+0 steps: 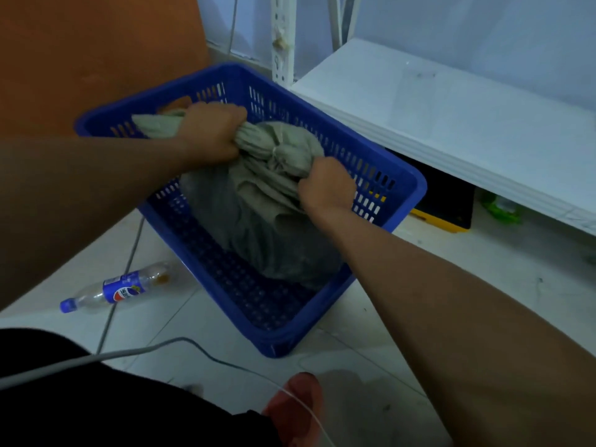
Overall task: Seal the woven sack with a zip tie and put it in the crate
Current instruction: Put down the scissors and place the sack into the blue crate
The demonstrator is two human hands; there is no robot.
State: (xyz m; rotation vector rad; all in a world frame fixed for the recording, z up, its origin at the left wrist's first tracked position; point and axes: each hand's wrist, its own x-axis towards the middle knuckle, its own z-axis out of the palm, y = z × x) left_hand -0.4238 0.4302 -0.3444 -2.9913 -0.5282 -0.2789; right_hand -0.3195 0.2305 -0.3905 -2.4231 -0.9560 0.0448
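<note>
the tiled floor (483, 301) carries a low white shelf (451, 108) on the right, an orange board (80, 59) at the back left and, close to both, a blue crate (280, 343). the grey woven sack (258, 221) is inside the crate, toward its right wall. the left hand (209, 133) grips the bunched neck; the right hand (325, 185) clutches cloth beside it. a plastic bottle (119, 290) lies left of the crate. a pale zip tie (276, 150) rings the neck between the hands.

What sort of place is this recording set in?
Probably an indoor storeroom or utility corner: a white shelving unit, a blue perforated plastic crate on the pale tiled floor, and a clear plastic bottle lying beside it.
</note>
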